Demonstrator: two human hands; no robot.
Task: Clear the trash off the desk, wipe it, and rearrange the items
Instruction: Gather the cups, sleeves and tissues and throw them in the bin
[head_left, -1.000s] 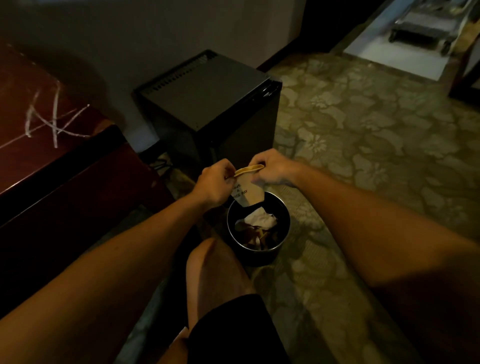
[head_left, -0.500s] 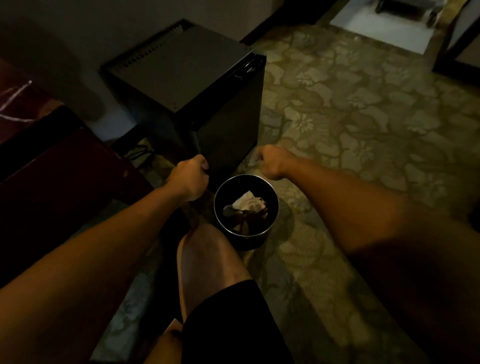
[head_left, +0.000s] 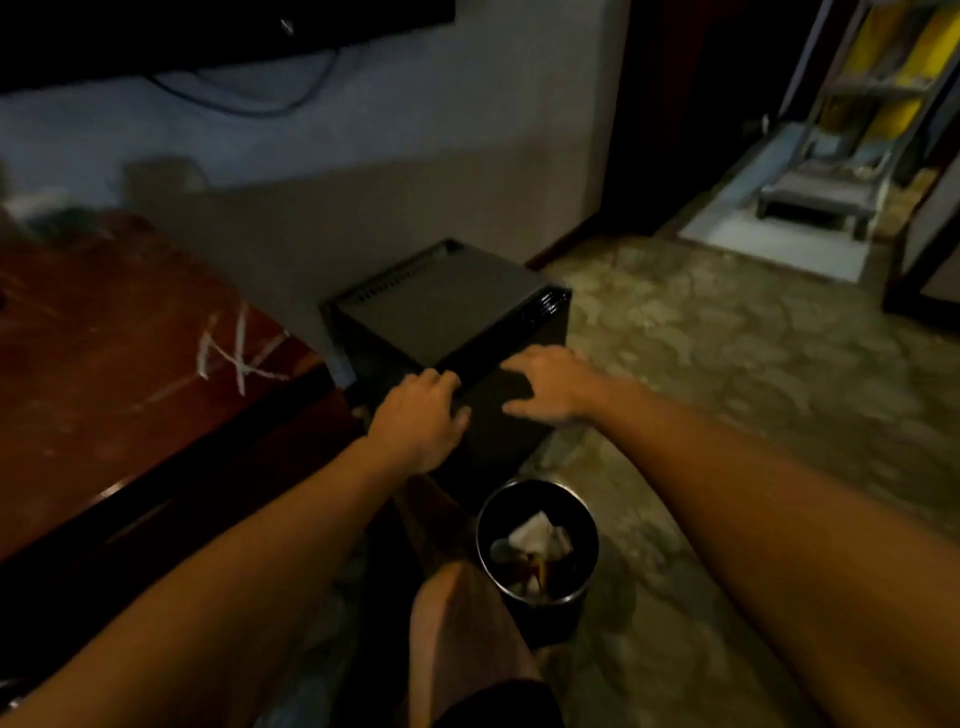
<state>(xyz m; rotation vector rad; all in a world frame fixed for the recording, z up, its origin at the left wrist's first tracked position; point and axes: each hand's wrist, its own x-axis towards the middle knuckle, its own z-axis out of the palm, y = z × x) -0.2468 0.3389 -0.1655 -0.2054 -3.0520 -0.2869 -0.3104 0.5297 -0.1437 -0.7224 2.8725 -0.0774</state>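
A round black trash bin (head_left: 537, 496) stands on the carpet below my hands, with crumpled white paper (head_left: 537, 535) and brown scraps inside. My left hand (head_left: 423, 415) and my right hand (head_left: 545, 382) hover empty in front of a black box-shaped cabinet (head_left: 447, 306), fingers loosely spread. The reddish wooden desk (head_left: 104, 364) fills the left side, with white scratch marks (head_left: 234, 348) on its top. Blurred items sit at the desk's far left corner.
My bare knee (head_left: 462, 613) rises just left of the bin. Patterned carpet (head_left: 727, 389) stretches to the right. A dark doorway and a lit area with a metal cart (head_left: 815, 192) lie at the upper right. A dark screen with cables hangs at the upper left.
The paper bag I held over the bin a second ago has left my hands. Both hands opened and rose away from the bin, and my view lifted.
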